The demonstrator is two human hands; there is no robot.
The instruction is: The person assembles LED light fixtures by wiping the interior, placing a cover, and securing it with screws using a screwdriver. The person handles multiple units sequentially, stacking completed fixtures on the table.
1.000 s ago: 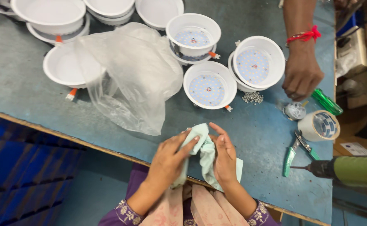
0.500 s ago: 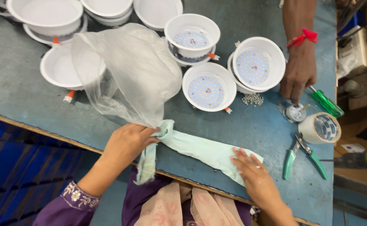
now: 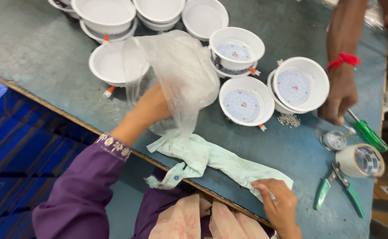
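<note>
While left hand lifts bag, right hand pins cloth

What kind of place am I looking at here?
Probably a small workshop assembling lamps: white round lamp housings crowd a worn blue workbench, with green-handled pliers, a screwdriver and a tape roll nearby.

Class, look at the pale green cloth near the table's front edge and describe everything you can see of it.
The cloth is a pale mint-green strip of soft, creased woven fabric, seemingly cut from a garment: its left end has a hemmed band with a small dark button. It lies stretched flat along the front of the grey-blue table, its left end drooping over the edge. The right hand presses its right end down. The left hand, gripping a clear plastic bag, is beside its left end; the bag's lower edge meets the cloth.
</note>
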